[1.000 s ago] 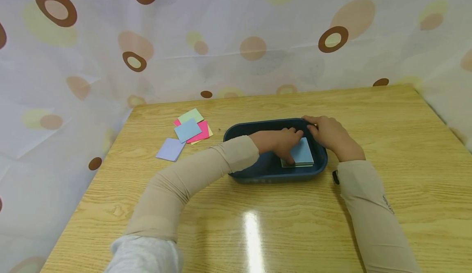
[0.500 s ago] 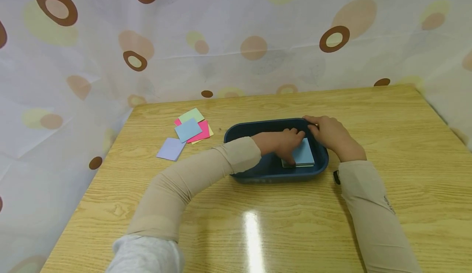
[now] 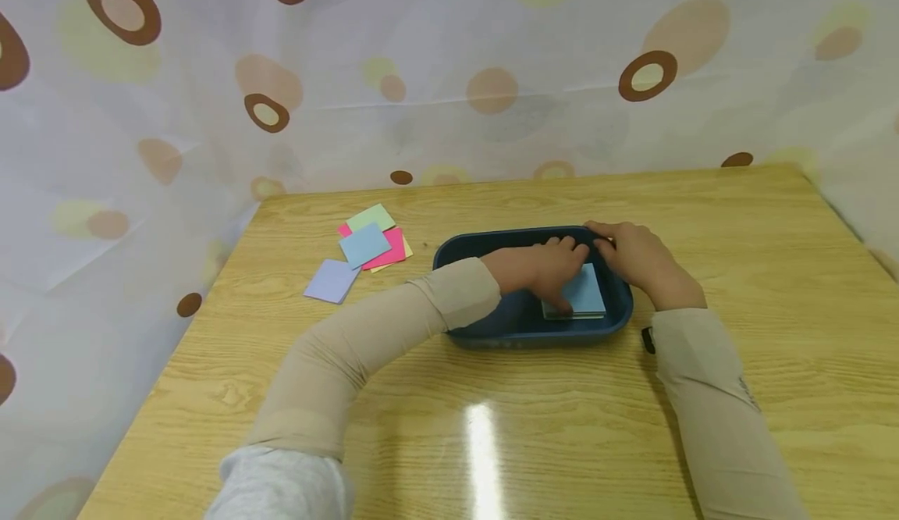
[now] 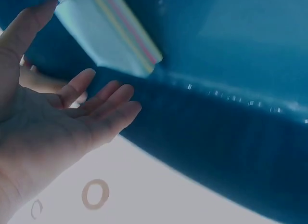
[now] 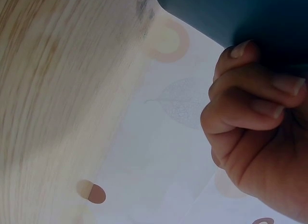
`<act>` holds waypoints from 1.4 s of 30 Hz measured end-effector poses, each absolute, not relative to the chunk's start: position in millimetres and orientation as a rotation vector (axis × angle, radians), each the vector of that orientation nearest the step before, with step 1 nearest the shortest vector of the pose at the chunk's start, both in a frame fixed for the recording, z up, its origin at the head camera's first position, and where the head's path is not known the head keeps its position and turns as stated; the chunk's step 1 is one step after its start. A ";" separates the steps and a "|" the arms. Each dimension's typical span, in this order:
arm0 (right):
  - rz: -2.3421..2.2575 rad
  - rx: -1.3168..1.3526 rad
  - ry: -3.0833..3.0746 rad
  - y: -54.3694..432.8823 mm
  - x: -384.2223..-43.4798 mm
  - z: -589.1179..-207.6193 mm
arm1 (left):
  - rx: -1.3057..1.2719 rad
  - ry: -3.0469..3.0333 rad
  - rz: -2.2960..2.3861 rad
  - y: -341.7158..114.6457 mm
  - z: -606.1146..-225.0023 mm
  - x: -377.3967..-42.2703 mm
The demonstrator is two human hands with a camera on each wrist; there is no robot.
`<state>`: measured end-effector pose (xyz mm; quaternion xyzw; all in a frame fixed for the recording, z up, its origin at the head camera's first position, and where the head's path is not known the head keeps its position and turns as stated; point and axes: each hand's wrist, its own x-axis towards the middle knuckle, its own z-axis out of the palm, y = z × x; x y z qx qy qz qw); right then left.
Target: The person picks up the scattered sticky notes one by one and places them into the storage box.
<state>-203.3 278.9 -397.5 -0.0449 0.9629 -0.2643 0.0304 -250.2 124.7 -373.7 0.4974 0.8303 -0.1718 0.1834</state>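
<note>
A dark blue bin (image 3: 534,340) with rounded corners stands on the wooden table. In its right half lies a stack of square sticky notes (image 3: 588,292), light blue on top, with yellow and pink layers along its edge in the left wrist view. My left hand (image 3: 551,270) reaches down into the bin over the stack's left side, thumb spread and fingers loosely extended. In the left wrist view the thumb tip is right at the stack (image 4: 108,38), the other fingers apart from it. My right hand (image 3: 641,261) grips the bin's back right corner, fingers curled outside the wall (image 5: 202,14).
To the bin's left lie loose sticky notes: a light blue one (image 3: 365,246) over pink (image 3: 397,247), green (image 3: 372,217) and yellow ones. A lilac pad (image 3: 332,281) lies nearer. A patterned sheet (image 3: 421,59) hangs behind the table.
The whole head view has shifted slightly to the right. Both hands, the bin and the stack keep nearly the same places relative to each other.
</note>
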 end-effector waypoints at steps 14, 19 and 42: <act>-0.785 -0.151 2.983 316.6 -191.5 -400.7 | 1.318 2.515 0.451 54.2 -323.6 -282.1; -0.785 -0.166 3.011 329.8 -185.6 -403.6 | 1.080 2.639 0.724 5.0 -324.3 -305.6; -0.750 -0.140 2.990 339.9 -183.3 -404.8 | 0.654 2.696 0.335 -72.8 -412.4 -378.3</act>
